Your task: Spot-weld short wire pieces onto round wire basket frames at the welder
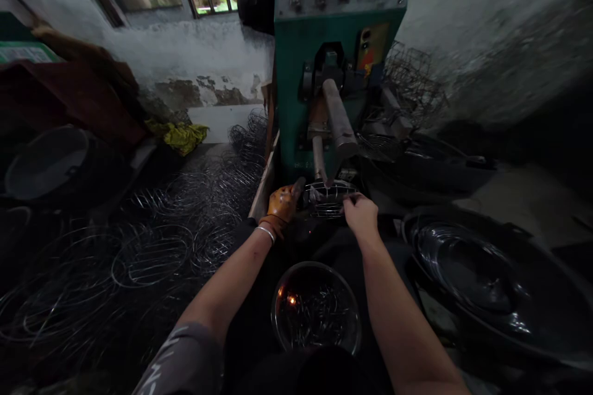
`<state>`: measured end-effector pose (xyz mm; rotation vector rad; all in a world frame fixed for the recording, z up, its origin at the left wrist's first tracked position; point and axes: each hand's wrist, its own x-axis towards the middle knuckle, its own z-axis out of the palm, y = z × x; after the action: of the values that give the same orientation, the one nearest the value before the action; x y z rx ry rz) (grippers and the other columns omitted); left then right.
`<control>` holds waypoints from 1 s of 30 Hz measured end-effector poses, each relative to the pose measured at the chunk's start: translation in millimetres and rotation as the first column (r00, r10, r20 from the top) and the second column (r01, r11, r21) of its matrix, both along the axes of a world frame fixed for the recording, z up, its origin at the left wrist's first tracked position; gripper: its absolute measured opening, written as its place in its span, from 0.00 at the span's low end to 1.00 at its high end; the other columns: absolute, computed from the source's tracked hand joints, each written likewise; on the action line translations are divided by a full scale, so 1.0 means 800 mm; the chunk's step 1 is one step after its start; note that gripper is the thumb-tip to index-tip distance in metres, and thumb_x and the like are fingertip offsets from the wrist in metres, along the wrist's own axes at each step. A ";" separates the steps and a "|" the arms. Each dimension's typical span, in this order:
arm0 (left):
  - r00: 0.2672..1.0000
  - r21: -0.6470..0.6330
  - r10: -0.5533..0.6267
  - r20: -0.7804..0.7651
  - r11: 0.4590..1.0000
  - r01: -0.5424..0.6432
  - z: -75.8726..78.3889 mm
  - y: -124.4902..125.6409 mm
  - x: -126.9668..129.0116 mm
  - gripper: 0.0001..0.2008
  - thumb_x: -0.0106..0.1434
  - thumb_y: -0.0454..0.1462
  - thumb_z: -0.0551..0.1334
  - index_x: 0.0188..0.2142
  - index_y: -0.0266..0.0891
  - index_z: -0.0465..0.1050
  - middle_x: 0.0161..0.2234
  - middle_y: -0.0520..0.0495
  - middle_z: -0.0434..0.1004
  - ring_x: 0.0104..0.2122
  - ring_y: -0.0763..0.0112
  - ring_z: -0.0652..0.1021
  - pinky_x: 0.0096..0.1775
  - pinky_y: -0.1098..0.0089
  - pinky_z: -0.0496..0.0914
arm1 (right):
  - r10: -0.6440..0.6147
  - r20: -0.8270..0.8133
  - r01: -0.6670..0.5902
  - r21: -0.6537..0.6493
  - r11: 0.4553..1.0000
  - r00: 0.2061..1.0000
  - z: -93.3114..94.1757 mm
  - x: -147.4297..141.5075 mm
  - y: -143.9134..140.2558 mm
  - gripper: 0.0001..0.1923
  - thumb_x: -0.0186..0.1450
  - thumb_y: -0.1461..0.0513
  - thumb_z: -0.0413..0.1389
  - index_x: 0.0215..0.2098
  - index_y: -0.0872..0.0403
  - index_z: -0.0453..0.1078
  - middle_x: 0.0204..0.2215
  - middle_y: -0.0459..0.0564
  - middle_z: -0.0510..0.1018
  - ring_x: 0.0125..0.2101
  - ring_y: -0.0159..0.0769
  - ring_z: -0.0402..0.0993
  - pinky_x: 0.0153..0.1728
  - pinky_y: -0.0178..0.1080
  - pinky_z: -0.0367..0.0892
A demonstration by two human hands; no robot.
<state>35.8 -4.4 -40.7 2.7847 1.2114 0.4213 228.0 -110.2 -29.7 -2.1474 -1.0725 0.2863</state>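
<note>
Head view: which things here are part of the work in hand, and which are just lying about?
In hand:
wire rack, held by the gloved left hand and bare right hand
green machine, its bars over the rack
bowl of small metal pieces

Lying about:
wire racks piled at left
yellow cloth
dark basin

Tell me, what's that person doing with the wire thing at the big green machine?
A person holds a round wire rack under the metal arms of the green machine. The left hand, in an orange glove, grips the rack's left edge, and the bare right hand grips its right edge. A bowl of small metal pieces sits between the forearms. Many more wire racks lie piled to the left.
</note>
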 end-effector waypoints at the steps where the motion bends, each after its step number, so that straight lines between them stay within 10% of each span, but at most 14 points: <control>1: 1.000 0.011 0.003 0.006 1.000 -0.003 0.000 0.000 0.000 0.42 0.60 0.44 0.68 0.69 0.38 0.54 0.57 0.34 0.70 0.54 0.48 0.73 0.55 0.56 0.69 | -0.003 -0.008 0.003 0.013 1.000 1.000 -0.001 0.001 0.000 0.13 0.68 0.62 0.51 0.40 0.60 0.76 0.25 0.53 0.78 0.36 0.44 0.77 0.37 0.37 0.63; 13: 0.977 0.046 -0.051 0.205 0.998 0.043 -0.020 -0.003 -0.015 0.49 0.54 0.47 0.70 0.69 0.36 0.53 0.60 0.36 0.68 0.57 0.49 0.71 0.59 0.56 0.66 | -0.036 0.053 0.040 -0.072 0.997 0.998 0.009 -0.002 -0.012 0.13 0.69 0.62 0.51 0.41 0.60 0.76 0.31 0.56 0.79 0.39 0.46 0.76 0.39 0.38 0.63; 22: 0.973 -0.279 0.023 0.229 0.959 0.043 -0.049 0.025 -0.032 0.44 0.54 0.36 0.70 0.68 0.34 0.55 0.62 0.37 0.66 0.59 0.54 0.70 0.61 0.60 0.67 | 0.234 0.275 -0.137 -0.330 0.934 0.932 0.036 -0.098 0.008 0.16 0.75 0.59 0.48 0.54 0.57 0.72 0.38 0.60 0.79 0.40 0.51 0.77 0.39 0.42 0.66; 30: 0.959 0.005 -0.037 0.281 0.999 0.037 -0.031 0.015 -0.024 0.38 0.58 0.38 0.66 0.67 0.37 0.59 0.56 0.38 0.72 0.55 0.53 0.74 0.58 0.56 0.69 | 0.147 0.236 -0.071 -0.300 0.951 0.961 0.036 -0.069 0.002 0.15 0.75 0.58 0.48 0.49 0.57 0.73 0.37 0.57 0.79 0.42 0.47 0.77 0.40 0.39 0.65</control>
<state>16.5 7.6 -65.4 2.6250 1.0919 0.7823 172.9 -108.5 -0.8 -2.4386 -1.3723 0.2328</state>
